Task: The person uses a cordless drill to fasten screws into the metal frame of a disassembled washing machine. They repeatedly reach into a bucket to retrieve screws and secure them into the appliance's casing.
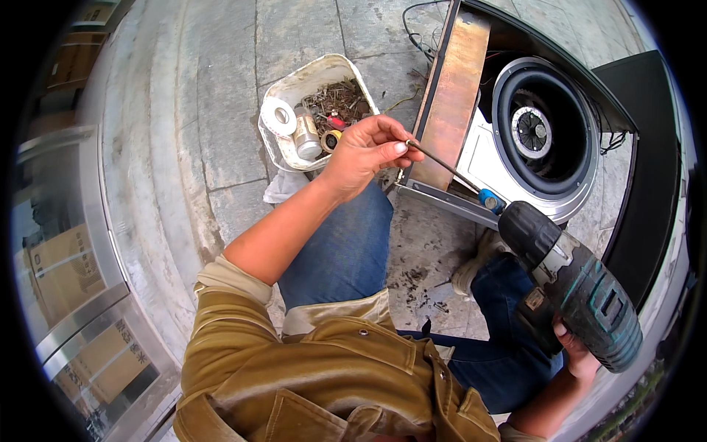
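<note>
The right hand (577, 352) at lower right is largely concealed behind the cordless drill (574, 283), with only a few fingers showing. The bit tip (407, 143) is covered by the left hand (364, 153). Contents of the white tub (291, 92), upper centre, are too small to identify beyond tangled debris.

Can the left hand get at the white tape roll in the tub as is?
Probably yes. The left hand sits just right of the tub, nothing between it and the white tape roll, but its fingers pinch the drill bit.
</note>
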Motion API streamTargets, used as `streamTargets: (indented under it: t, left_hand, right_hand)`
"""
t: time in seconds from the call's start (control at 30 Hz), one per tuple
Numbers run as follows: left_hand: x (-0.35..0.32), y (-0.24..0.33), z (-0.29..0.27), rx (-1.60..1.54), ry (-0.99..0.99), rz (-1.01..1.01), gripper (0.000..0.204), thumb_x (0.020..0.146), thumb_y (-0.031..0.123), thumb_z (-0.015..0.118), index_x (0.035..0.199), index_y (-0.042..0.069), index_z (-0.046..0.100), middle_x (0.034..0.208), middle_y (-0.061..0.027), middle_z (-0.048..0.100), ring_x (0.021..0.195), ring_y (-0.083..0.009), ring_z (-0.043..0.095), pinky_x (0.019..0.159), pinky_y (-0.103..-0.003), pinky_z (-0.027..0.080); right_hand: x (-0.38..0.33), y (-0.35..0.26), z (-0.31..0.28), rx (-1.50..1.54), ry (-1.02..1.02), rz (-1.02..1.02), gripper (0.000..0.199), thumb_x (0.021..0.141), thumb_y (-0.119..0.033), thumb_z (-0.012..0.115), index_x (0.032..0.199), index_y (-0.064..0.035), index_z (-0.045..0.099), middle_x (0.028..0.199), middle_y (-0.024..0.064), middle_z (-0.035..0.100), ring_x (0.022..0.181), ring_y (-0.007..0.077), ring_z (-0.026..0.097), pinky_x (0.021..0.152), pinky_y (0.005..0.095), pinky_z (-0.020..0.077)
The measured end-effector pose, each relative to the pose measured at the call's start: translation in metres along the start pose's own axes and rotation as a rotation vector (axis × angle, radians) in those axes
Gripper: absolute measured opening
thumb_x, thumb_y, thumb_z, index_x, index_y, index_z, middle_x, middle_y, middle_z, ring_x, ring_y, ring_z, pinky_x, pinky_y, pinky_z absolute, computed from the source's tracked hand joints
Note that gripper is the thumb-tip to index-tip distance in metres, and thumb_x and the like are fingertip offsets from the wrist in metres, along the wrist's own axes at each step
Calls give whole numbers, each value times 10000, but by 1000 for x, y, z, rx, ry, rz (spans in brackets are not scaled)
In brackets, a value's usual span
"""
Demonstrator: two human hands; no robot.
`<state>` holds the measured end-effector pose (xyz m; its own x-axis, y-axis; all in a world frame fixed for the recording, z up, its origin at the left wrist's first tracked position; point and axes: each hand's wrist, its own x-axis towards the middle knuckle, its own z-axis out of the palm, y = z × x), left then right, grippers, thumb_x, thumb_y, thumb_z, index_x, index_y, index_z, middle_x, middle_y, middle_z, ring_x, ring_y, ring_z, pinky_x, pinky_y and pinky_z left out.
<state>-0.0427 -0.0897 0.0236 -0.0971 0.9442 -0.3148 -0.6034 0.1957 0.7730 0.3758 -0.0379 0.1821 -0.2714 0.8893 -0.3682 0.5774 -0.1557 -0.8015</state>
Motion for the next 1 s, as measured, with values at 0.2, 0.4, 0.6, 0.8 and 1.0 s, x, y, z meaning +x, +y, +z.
streamTargets:
  t: [0.2,0.4,0.6,0.8,1.0]
  left_hand:
    - [6,-2,13,-116,3,-24,105,900,19,608,981,83,589,1007,-100,651,947,-217,668,777,-302,564]
    - [23,0,33,183,-30,164,102,920,49,601,1021,60,585,1040,-110,654,971,-215,664,804,-294,555]
    - [56,4,52,684,-52,203,563,922,182,620,1408,45,371,1340,-164,524,1233,-272,523,1023,-385,415]
    - [56,-34,45,1800,-201,495,496,904,296,584,1353,117,474,1466,-70,404,1383,-279,327,1127,-529,223]
    - [58,-39,43,1791,-204,473,440,903,258,575,1317,122,515,1444,-43,439,1377,-253,344,1128,-543,199]
  right_hand:
    - [-4,-5,5,57,13,25,485,737,-89,793,1165,-31,572,1023,75,633,840,190,614,803,349,511]
    - [-7,-3,-10,-96,99,-18,617,646,-194,875,1142,3,565,899,97,631,745,200,600,668,321,489]
    - [-7,-14,-73,-74,263,-107,675,662,-331,844,1143,45,556,824,113,616,622,180,537,542,296,409]
    - [-9,-49,-109,-432,205,177,256,751,-143,757,964,-37,662,769,14,611,622,106,531,566,277,412]
    - [22,-31,-74,-343,154,347,137,746,-81,733,858,-50,660,684,-13,589,612,86,532,562,266,416]
